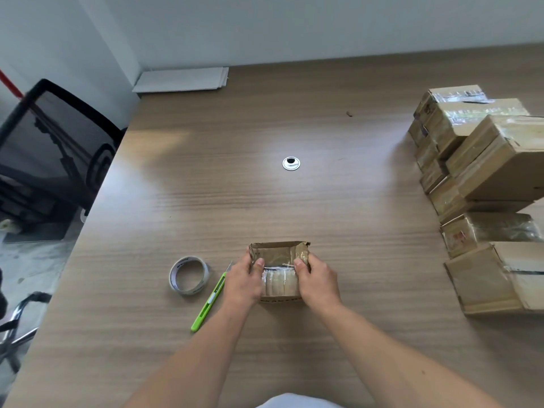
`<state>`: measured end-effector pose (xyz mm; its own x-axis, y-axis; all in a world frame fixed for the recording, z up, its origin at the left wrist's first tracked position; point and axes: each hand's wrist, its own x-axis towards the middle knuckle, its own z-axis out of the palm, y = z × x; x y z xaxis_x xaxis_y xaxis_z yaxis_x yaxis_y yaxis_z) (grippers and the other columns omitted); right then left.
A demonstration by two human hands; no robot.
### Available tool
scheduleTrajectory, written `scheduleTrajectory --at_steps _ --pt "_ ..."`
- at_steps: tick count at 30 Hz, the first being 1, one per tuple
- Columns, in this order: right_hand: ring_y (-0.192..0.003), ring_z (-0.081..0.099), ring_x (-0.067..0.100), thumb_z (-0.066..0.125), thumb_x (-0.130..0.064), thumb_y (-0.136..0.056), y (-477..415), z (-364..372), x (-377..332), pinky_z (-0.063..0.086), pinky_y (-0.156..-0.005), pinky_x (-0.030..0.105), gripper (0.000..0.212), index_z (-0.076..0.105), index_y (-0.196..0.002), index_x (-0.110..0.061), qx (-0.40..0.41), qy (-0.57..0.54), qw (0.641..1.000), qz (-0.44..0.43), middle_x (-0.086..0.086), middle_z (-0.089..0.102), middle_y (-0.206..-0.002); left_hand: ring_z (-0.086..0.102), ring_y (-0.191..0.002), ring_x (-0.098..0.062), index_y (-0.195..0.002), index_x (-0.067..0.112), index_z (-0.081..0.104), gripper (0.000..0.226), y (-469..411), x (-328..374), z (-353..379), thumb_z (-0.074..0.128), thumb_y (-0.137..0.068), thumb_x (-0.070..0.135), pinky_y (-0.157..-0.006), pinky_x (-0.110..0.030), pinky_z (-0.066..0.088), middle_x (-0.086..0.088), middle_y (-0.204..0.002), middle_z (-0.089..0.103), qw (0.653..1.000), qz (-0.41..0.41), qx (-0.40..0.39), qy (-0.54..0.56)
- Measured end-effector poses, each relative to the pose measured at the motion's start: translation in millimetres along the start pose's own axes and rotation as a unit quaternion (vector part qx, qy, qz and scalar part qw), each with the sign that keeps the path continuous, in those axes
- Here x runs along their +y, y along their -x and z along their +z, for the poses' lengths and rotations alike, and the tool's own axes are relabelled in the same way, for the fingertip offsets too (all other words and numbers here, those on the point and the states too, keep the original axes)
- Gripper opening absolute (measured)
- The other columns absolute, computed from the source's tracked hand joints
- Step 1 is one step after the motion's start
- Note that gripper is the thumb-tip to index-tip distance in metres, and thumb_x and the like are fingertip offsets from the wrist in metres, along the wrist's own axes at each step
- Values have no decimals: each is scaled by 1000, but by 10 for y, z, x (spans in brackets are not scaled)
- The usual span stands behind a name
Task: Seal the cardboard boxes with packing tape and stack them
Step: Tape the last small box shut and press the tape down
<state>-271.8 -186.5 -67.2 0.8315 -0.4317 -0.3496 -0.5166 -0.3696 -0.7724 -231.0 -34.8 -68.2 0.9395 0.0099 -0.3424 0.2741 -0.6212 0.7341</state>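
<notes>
At the far left, off the table (206,187), stands a black mesh chair (59,142). A few white sheets (182,79) lie at the table's far left corner by the wall. Nearer to me, the roll of packing tape (188,275) lies flat on the wood. Just to its right is a green utility knife (207,304), slanting away from me, its tip close by my left wrist; I cannot tell whether they touch.

My left hand (244,281) grips the left side of the small cardboard box (279,254), fingers curled round its end and thumb pressed on top. The box sits on the table in front of me. Its far flap stands up, and shiny clear tape covers the near part of its top. My right hand (318,282) grips the box's right side the same way, thumb on top.

Farther back, a round metal cable grommet (291,163) is set in the table. Along the right edge, well apart from my hands, the stacked boxes (485,160) stand in uneven piles, many with glossy tape across them.
</notes>
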Motion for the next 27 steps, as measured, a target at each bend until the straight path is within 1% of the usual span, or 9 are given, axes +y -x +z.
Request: scheduleTrajectory --at_steps 3,6,8,10,13,17,21,24,27 --pt "-81 60 28 55 -28 -103 -9 -28 69 36 -66 32 25 70 -92 -11 -16 -15 1000 -2 8 71 -84 68 -111 -22 -120 16 71 28 -31 -82 -39 55 -100 29 -103 -38 49 2 -108 76 994 -21 -44 101" --pt "-94 64 27 51 -36 -104 -25 -82 43 38 -71 28 31 74 -108 -15 -34 -37 998 25 6 74 -96 64 -119 -17 -126 18 69 58 -129 -201 -36 53 -85 56 -112 -46 44 5 -117 74 983 -60 -55 165" --pt "-110 64 24 54 -52 -99 -41 -78 17 44 -84 28 44 67 -128 -22 -60 -49 996 46 2 73 -115 65 -116 -16 -126 20 68 63 -93 -102 -75 55 -84 66 -108 -42 46 5 -115 74 989 -56 -72 120" --pt "-123 60 23 62 -68 -84 -33 -12 -29 46 -100 32 75 51 -145 -26 -85 -51 993 68 -2 66 -131 66 -111 -16 -125 25 66 56 -48 -16 -70 66 -84 63 -101 -36 49 7 -111 73 995 -39 -69 55" --pt "-131 54 27 74 -56 -83 -61 102 -64 43 -108 33 91 29 -157 -28 -68 -61 990 111 3 58 -143 64 -114 -25 -127 17 60 69 2 37 30 78 -77 60 -97 -36 49 -4 -118 71 998 -64 -17 22" --pt "-132 53 30 74 -49 -86 -48 102 -80 41 -103 30 89 26 -158 -27 -57 -34 991 112 6 58 -143 62 -109 -34 -106 11 56 53 30 56 77 72 -84 57 -84 -35 46 -14 -111 69 997 -65 -4 -41" --pt "-125 58 29 69 -44 -92 -41 122 -48 43 -95 28 70 38 -152 -27 -55 -18 994 94 5 64 -135 62 -102 -35 -91 12 52 37 18 25 60 60 -96 48 -72 -31 33 -17 -104 69 996 -36 0 -84" --pt "-122 60 28 63 -43 -96 -85 111 -1 45 -93 28 59 46 -149 -24 -61 0 995 84 7 67 -131 64 -95 -35 -89 9 60 34 -13 -8 52 57 -100 42 -69 -31 33 -13 -93 70 997 -19 6 -69" --pt "-113 64 25 61 -41 -97 -107 59 21 47 -88 27 48 56 -141 -21 -68 0 995 71 4 71 -119 58 -79 -32 -72 13 50 39 -28 -2 4 56 -101 39 -64 -33 30 -3 -71 58 997 -32 -7 -69"
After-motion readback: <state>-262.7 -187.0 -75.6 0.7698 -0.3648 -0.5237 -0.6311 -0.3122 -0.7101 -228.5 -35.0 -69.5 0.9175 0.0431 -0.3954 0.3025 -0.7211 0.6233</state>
